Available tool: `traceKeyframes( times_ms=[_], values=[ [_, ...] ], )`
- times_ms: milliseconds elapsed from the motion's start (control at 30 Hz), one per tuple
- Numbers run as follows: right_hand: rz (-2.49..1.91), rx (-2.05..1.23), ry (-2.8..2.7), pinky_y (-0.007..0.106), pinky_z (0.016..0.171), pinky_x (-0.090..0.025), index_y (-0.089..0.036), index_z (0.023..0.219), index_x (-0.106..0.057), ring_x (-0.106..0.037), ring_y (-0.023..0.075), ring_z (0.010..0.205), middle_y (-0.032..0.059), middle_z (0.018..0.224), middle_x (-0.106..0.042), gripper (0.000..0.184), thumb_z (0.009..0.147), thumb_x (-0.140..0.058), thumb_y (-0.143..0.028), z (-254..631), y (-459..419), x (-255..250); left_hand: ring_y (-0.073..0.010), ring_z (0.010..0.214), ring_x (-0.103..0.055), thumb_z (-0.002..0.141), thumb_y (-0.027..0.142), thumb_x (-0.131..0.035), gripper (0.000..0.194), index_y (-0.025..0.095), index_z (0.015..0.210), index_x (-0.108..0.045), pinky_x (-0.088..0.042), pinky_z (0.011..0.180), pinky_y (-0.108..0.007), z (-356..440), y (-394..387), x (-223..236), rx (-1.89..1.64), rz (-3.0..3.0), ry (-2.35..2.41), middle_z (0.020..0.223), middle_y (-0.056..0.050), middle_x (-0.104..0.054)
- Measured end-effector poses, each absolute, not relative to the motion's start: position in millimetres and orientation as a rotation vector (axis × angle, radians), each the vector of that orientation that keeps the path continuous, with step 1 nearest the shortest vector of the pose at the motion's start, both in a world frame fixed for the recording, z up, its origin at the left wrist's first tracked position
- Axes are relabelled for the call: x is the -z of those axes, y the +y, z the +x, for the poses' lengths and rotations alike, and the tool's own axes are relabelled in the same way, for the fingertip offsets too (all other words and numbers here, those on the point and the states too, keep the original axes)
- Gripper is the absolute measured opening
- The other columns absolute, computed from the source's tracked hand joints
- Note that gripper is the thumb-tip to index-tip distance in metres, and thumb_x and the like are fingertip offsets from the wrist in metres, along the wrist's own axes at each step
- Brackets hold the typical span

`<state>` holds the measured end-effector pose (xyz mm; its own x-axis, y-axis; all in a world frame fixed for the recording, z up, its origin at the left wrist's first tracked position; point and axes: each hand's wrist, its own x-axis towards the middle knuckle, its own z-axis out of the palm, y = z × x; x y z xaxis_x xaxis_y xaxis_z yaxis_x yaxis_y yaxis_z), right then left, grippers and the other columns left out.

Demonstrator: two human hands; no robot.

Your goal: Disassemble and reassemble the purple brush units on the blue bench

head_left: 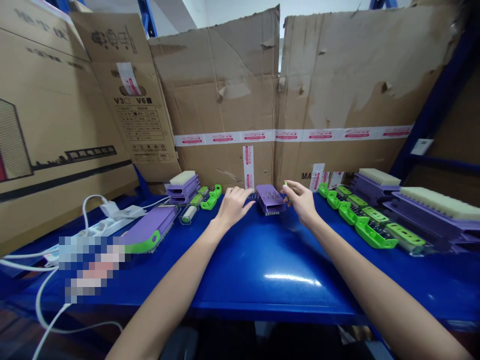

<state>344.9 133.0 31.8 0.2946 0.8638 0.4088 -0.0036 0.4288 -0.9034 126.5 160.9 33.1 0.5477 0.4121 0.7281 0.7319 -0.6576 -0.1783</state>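
A purple plastic brush body [270,199] lies on the blue table [262,265] at the far middle, bristle holes up. My left hand [234,204] rests at its left end, fingers curled against it. My right hand [302,201] is at its right end, fingers bent, with a small green piece [285,185] at the fingertips. Both forearms reach straight forward from the near edge.
Green clips [369,225] and purple brushes with cream bristles [431,210] line the right side. At the left lie a long purple and green piece [150,231], more green clips [210,197], a purple brush [183,186] and a white power strip [112,215] with cables. Cardboard boxes [225,95] wall the back.
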Motion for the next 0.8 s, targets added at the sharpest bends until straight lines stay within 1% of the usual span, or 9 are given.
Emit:
traceKeyframes(
  times_ms=[100,200,267,367,467,600,667,800],
  values=[
    [-0.943,-0.776,-1.077,0.024,0.042,-0.035,-0.018,0.096,-0.063,-0.053,0.0116,0.052,0.0031,0.074,-0.066,0.05,0.058,-0.075,-0.048,343.7,131.1,-34.4,-0.0225,0.089,-0.057,0.086,0.034,-0.059,0.033,0.016,0.113,-0.058,-0.038,0.078,-0.034,128.6,159.1,-33.6,0.876,-2.309,-0.905,0.097,-0.007,-0.067],
    [-0.961,-0.809,-1.048,0.023,0.041,-0.035,-0.018,0.092,-0.063,-0.053,0.0114,0.052,0.0037,0.074,-0.066,0.048,0.057,-0.076,-0.048,342.8,129.8,-36.1,-0.0223,0.085,-0.056,0.087,0.034,-0.056,0.024,0.016,0.103,-0.062,-0.038,0.075,-0.033,129.4,158.0,-35.0,0.86,-2.283,-0.91,0.089,-0.006,-0.067],
    [-0.968,-0.833,-1.03,0.022,0.041,-0.034,-0.017,0.09,-0.064,-0.052,0.0108,0.052,0.0043,0.073,-0.066,0.047,0.059,-0.075,-0.05,342.8,129.4,-36.7,-0.0222,0.083,-0.056,0.09,0.034,-0.052,0.022,0.016,0.098,-0.063,-0.038,0.073,-0.033,129.3,157.2,-36.1,0.877,-2.266,-0.905,0.086,-0.006,-0.066],
    [-0.95,-0.887,-1.002,0.021,0.041,-0.033,-0.016,0.087,-0.064,-0.052,0.0101,0.053,0.0045,0.073,-0.066,0.045,0.06,-0.074,-0.05,344.2,129.1,-37.3,-0.0222,0.084,-0.056,0.092,0.033,-0.047,0.025,0.015,0.103,-0.062,-0.038,0.073,-0.034,128.7,156.8,-37.1,0.923,-2.254,-0.888,0.087,-0.007,-0.066],
    [-0.912,-0.988,-0.966,0.02,0.042,-0.036,-0.018,0.087,-0.063,-0.054,0.0106,0.056,0.0041,0.075,-0.067,0.042,0.059,-0.075,-0.047,346.1,128.8,-37.9,-0.0224,0.085,-0.056,0.093,0.032,-0.046,0.026,0.014,0.106,-0.06,-0.039,0.073,-0.034,128.4,158.5,-36.3,0.971,-2.276,-0.897,0.088,-0.008,-0.066],
    [-0.839,-1.123,-0.915,0.02,0.048,-0.042,-0.02,0.09,-0.062,-0.057,0.0117,0.065,0.0037,0.084,-0.069,0.04,0.059,-0.077,-0.041,347.5,127.3,-40.1,-0.0218,0.086,-0.057,0.093,0.03,-0.047,0.022,0.015,0.1,-0.061,-0.042,0.076,-0.033,129.1,162.6,-33.4,1.111,-2.367,-0.967,0.091,-0.008,-0.067],
    [-0.815,-1.164,-0.901,0.021,0.05,-0.043,-0.022,0.092,-0.062,-0.058,0.0117,0.066,0.0032,0.087,-0.069,0.04,0.06,-0.077,-0.04,347.5,126.3,-41.3,-0.0204,0.083,-0.058,0.093,0.029,-0.046,0.021,0.017,0.095,-0.062,-0.043,0.074,-0.031,130.1,163.5,-32.7,1.205,-2.436,-1.053,0.088,-0.007,-0.066],
    [-0.799,-1.171,-0.92,0.021,0.052,-0.044,-0.024,0.099,-0.061,-0.058,0.0112,0.068,0.0032,0.094,-0.069,0.045,0.06,-0.078,-0.039,347.1,125.3,-42.2,-0.016,0.067,-0.057,0.093,0.032,-0.043,0.022,0.019,0.089,-0.061,-0.041,0.064,-0.026,131.8,161.6,-34.9,1.343,-2.631,-1.284,0.073,-0.003,-0.062]
  ],
)
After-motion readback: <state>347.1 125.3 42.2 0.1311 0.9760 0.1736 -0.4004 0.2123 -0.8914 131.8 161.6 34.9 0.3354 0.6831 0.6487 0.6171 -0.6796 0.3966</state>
